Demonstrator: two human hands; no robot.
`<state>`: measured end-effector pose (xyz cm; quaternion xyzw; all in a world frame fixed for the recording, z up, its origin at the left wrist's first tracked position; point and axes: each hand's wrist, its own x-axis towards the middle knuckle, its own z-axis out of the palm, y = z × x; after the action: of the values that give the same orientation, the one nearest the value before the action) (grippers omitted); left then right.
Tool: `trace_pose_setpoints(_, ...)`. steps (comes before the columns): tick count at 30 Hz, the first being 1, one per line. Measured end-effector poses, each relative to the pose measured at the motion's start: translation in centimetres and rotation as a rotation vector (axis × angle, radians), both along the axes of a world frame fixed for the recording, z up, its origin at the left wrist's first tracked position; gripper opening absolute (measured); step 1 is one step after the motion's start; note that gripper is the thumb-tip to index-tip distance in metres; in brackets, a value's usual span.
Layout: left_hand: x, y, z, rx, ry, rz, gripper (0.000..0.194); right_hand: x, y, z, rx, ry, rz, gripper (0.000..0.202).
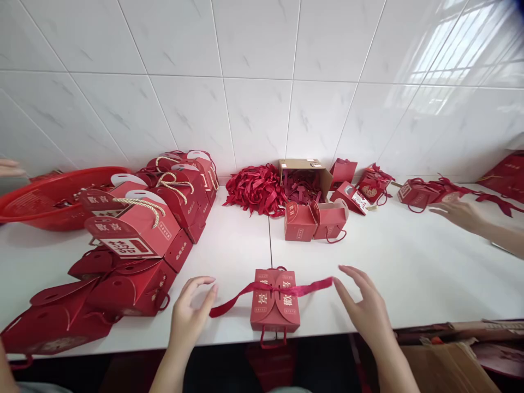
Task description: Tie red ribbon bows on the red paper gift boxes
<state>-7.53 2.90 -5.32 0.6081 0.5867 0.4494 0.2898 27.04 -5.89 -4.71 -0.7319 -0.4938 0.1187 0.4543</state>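
A closed red gift box (275,314) with gold characters lies near the table's front edge. Across its top runs a red ribbon (239,296), knotted in the middle, its two tails spread to the sides. My left hand (191,311) is beside the left tail, thumb and fingers apart, holding nothing. At the right tail's tip is my right hand (364,305), its fingers also spread; the tail's end meets or nearly meets the thumb tip. Red cord handles show at the box's front and back.
Stacked red boxes (135,229) and a red basin (49,199) fill the left. Behind stand a ribbon heap (256,188), a cardboard box (327,177) of ribbons and two small boxes (301,221). Another person's hand (462,215) reaches in from the right; others show at left.
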Motion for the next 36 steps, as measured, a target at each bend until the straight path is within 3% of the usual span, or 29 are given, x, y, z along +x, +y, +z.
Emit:
trace_pose_setpoints(4, 5.2, -0.9, 2.4, -0.06, -0.217, -0.277, 0.027, -4.3, 1.5, 1.4, -0.01, 0.047, 0.324, 0.032)
trace_pose_setpoints(7, 8.1, -1.8, 2.7, -0.147, -0.238, -0.371, 0.032, -6.5, 2.3, 1.4, -0.053, 0.148, 0.451, 0.04)
trace_pose_setpoints(9, 8.8, -2.1, 2.5, -0.22, -0.219, -0.387, 0.033, -7.0, 2.7, 1.0, -0.1, 0.287, 0.493, 0.045)
trace_pose_setpoints(11, 8.4, -1.9, 2.3, -0.245, -0.166, -0.373, 0.028, -6.7, 2.8, 0.8, -0.116, 0.41, 0.499, 0.043)
trace_pose_setpoints(13, 7.2, -1.3, 2.1, -0.241, -0.072, -0.345, 0.025, -5.6, 2.6, 1.1, -0.09, 0.467, 0.514, 0.027)
trace_pose_setpoints(14, 6.3, -0.8, 2.1, -0.252, -0.026, -0.337, 0.026, -4.9, 2.3, 1.5, -0.076, 0.456, 0.544, 0.018)
trace_pose_setpoints(16, 4.7, 0.1, 2.3, -0.33, 0.051, -0.364, 0.026, -3.6, 1.7, 2.6, -0.08, 0.365, 0.65, 0.022)
trace_pose_setpoints(19, 3.2, 1.1, 3.5, -0.505, 0.098, -0.539, 0.021, -2.9, 1.2, 3.7, -0.149, 0.146, 0.709, 0.03)
trace_pose_setpoints(21, 3.0, 1.1, 4.6, -0.642, 0.072, -0.729, 0.017, -3.4, 1.2, 3.7, -0.122, 0.043, 0.599, 0.025)
trace_pose_setpoints(23, 3.4, 0.5, 5.6, -0.763, -0.002, -0.9, 0.015, -4.7, 1.5, 3.1, 0.029, -0.005, 0.457, 0.02)
trace_pose_setpoints(24, 3.9, 0.1, 6.0, -0.786, -0.059, -0.926, 0.018, -5.4, 1.7, 2.8, 0.126, -0.004, 0.403, 0.018)
trace_pose_setpoints(26, 5.1, -1.0, 6.6, -0.697, -0.173, -0.828, 0.026, -6.9, 2.0, 2.5, 0.269, 0.039, 0.362, 0.016)
trace_pose_setpoints(29, 7.3, -2.6, 6.5, -0.299, -0.136, -0.605, 0.025, -8.6, 2.0, 2.9, 0.265, 0.203, 0.461, 0.013)
trace_pose_setpoints(33, 9.1, -3.7, 5.5, 0.196, 0.12, -0.537, 0.04, -9.8, 1.9, 3.6, 0.218, 0.342, 0.546, 0.014)
trace_pose_setpoints(36, 9.3, -3.9, 4.9, 0.344, 0.216, -0.507, 0.055, -10.0, 2.1, 3.1, 0.307, 0.301, 0.526, 0.021)
